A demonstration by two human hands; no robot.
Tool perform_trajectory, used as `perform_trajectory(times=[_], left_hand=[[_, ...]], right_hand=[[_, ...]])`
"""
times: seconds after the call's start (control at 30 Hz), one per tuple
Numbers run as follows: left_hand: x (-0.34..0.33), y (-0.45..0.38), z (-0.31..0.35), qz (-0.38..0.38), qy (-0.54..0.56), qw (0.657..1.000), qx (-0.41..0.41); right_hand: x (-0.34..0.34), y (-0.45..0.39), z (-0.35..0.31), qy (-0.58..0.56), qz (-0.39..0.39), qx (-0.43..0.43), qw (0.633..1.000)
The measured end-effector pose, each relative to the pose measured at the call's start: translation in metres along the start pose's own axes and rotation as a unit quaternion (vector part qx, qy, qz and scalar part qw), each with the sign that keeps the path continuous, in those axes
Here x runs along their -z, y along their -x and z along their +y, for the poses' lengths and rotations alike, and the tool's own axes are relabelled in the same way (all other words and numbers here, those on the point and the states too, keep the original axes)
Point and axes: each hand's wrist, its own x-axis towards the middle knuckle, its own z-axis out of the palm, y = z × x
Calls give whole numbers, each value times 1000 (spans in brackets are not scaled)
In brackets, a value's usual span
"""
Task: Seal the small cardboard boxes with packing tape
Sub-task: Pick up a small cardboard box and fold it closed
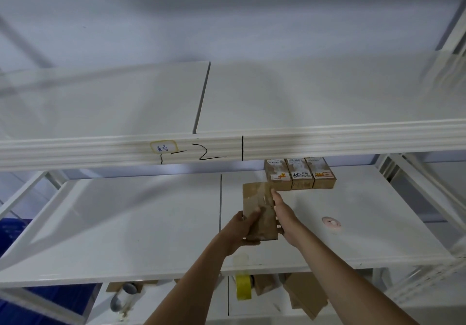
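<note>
A small taped cardboard box (257, 207) is held over the middle shelf (141, 223) by both hands. My left hand (240, 231) grips its near left corner, thumb on top. My right hand (283, 213) lies flat along its right side with straight fingers pointing away. Three labelled small boxes (300, 173) stand in a row at the back of the shelf, just beyond the held box. A yellow tape roll (243, 287) sits on the lower shelf, below my left forearm.
A white upper shelf beam (327, 140) with handwritten marks crosses the view above the hands. A round pink disc (331, 222) lies on the shelf to the right. Flat cardboard pieces (306, 294) and a clear tape roll (123, 297) lie on the lower shelf. Blue crates (12, 228) stand at left.
</note>
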Motion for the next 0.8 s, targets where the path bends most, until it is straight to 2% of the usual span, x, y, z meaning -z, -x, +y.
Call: perform_trajectory(times=[0.2, 0.4, 0.67, 0.8], left_hand=[[-1, -1, -10, 52, 28, 998, -35], [2, -1, -11, 25, 27, 998, -43], [-6, -11, -16, 66, -48, 991, -103], [-4, -13, -13, 62, -75, 991, -91]], right_hand=[[-5, -1, 24, 97, -59, -8, 994], [-6, -12, 33, 117, -23, 22, 993], [-13, -9, 35, 142, 18, 31, 989], [-10, -12, 39, 102, 11, 8, 995]])
